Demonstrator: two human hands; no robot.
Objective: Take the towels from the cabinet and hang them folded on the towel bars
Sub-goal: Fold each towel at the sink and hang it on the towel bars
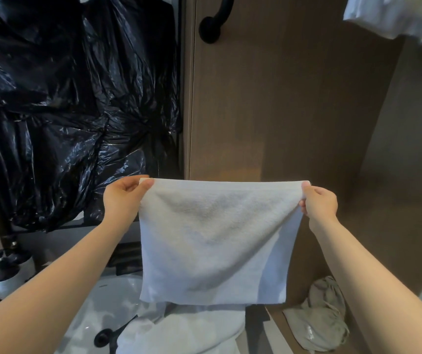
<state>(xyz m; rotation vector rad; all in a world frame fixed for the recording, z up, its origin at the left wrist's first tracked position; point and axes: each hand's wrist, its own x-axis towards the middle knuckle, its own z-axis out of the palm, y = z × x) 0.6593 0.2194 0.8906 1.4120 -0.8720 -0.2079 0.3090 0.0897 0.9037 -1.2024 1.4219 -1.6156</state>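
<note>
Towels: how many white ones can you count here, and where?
3. One towel hangs at centre, pinched by the left hand and right hand; a second towel lies below it; white cloth at top right looks like a third. More may be hidden.

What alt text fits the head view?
A person holds a white towel spread out in front of a brown door, the left hand and the right hand each pinching a top corner. Crumpled black plastic hangs to the left, and a white sink lies below.
</note>
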